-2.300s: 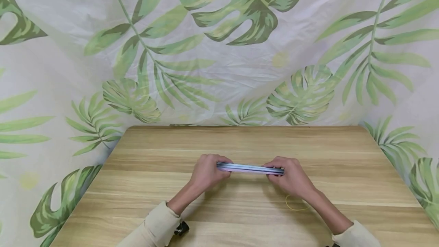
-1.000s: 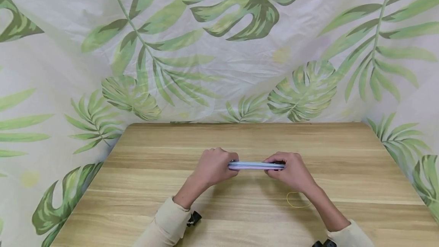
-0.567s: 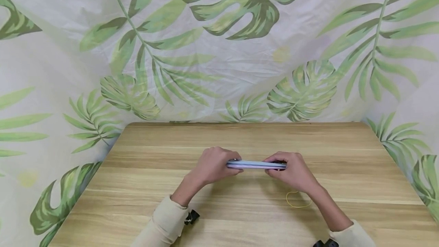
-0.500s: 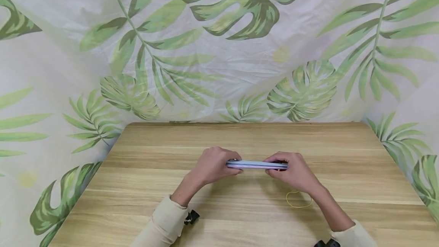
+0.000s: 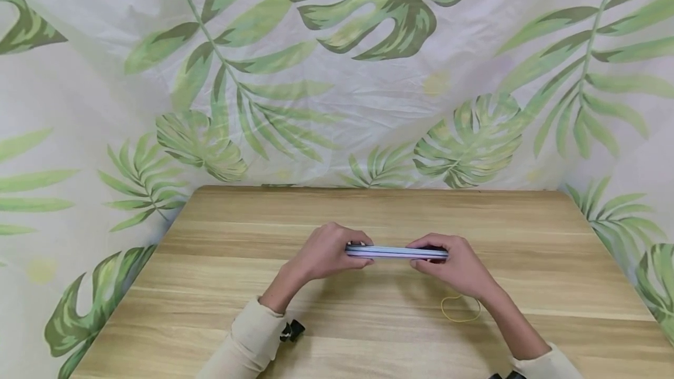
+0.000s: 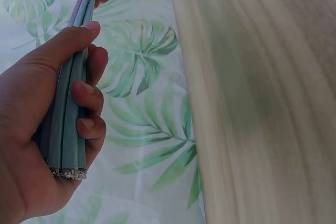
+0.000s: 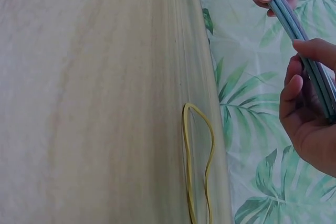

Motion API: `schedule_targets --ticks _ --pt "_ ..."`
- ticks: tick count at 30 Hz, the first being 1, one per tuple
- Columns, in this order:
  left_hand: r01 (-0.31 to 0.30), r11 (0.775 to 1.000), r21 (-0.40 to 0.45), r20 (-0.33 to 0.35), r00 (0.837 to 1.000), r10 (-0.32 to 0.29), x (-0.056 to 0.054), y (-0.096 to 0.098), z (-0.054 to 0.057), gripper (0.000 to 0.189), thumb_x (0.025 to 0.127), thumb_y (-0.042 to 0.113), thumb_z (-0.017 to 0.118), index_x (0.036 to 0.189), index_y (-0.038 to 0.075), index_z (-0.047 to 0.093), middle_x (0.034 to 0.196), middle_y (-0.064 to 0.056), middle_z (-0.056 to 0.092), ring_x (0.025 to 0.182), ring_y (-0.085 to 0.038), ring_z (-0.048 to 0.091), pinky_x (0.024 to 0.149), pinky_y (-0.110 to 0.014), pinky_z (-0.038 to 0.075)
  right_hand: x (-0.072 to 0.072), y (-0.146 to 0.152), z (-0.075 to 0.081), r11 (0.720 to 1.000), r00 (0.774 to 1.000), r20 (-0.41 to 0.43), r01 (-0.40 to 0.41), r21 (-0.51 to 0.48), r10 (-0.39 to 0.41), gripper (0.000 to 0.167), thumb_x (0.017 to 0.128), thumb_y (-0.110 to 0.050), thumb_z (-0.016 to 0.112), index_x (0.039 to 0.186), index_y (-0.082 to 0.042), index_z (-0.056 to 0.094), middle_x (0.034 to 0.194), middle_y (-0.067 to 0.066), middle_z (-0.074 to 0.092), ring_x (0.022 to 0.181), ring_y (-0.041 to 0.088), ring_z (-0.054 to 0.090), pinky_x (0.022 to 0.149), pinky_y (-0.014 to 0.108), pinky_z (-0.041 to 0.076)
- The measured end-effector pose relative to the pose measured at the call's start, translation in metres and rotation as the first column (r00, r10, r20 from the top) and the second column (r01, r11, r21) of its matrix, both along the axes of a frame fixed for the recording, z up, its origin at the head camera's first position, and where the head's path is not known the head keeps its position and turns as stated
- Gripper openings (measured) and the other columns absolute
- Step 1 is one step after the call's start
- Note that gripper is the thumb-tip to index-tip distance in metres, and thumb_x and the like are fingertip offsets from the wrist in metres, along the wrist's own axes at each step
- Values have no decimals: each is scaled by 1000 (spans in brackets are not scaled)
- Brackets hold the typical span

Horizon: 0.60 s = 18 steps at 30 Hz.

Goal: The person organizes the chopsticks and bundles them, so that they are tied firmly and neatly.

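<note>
A bundle of slim blue-green and purple sticks is held level above the table, between both hands. My left hand grips its left end, thumb on the near side and fingers curled on the far side. In the left wrist view the silvery, rough stick ends show at the palm. My right hand pinches the other end between thumb and fingers. Below the right hand, a thin yellow rubber band lies loose on the table, an open loop in the right wrist view.
A wood-grain table spreads under both hands. Behind it and at its sides hangs a white cloth with green leaf prints. A small black device sits at the left sleeve cuff.
Over the last two seconds my left hand has come rightward, nearer the right hand. More recently my right hand has shifted slightly right. Both keep hold of the bundle; the rubber band stays on the table.
</note>
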<state>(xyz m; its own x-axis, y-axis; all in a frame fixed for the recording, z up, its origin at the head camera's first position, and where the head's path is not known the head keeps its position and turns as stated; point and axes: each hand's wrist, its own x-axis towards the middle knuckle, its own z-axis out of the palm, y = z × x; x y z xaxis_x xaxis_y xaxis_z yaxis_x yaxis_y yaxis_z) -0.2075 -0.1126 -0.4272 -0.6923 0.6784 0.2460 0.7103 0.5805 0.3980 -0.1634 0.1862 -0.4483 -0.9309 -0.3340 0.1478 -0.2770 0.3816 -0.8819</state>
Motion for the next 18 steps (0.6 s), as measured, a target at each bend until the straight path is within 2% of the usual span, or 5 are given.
schedule_targets --ticks 4,10,14,16,18 --pt "-23 1000 -14 -13 1000 23 -2 -4 5 19 89 33 89 102 22 82 82 11 75 64 3 51 61 -18 44 1 3 1 998 999 39 6 -56 -4 27 95 -7 80 122 -4 77 112 21 77 85 7 73 73 26 62" --pt "-55 998 -33 -41 998 54 -5 -12 10 21 88 36 90 101 22 82 80 12 74 63 2 51 62 -20 44 1 8 3 995 998 53 23 -99 -18 36 96 -3 78 131 1 70 125 22 73 100 12 74 83 25 62" --pt "-73 997 -19 -32 997 72 -5 -17 13 21 88 35 90 102 20 82 80 11 74 64 1 52 63 -20 45 0 12 3 988 999 34 16 -152 -11 51 98 -6 77 145 2 60 138 23 66 121 10 67 95 23 59" --pt "-81 997 -1 -25 996 81 -6 -20 14 21 88 33 90 102 20 82 81 10 75 64 2 53 63 -19 46 0 13 3 988 1000 9 3 -155 -2 64 99 -9 77 156 1 49 150 22 59 134 15 61 100 22 57" --pt "-91 996 21 -16 996 92 -5 -23 16 20 88 32 90 102 19 82 81 10 75 63 2 54 62 -20 46 1 12 2 990 1000 -25 -11 -138 8 77 100 -11 76 165 -1 36 162 20 49 147 26 51 105 19 53"
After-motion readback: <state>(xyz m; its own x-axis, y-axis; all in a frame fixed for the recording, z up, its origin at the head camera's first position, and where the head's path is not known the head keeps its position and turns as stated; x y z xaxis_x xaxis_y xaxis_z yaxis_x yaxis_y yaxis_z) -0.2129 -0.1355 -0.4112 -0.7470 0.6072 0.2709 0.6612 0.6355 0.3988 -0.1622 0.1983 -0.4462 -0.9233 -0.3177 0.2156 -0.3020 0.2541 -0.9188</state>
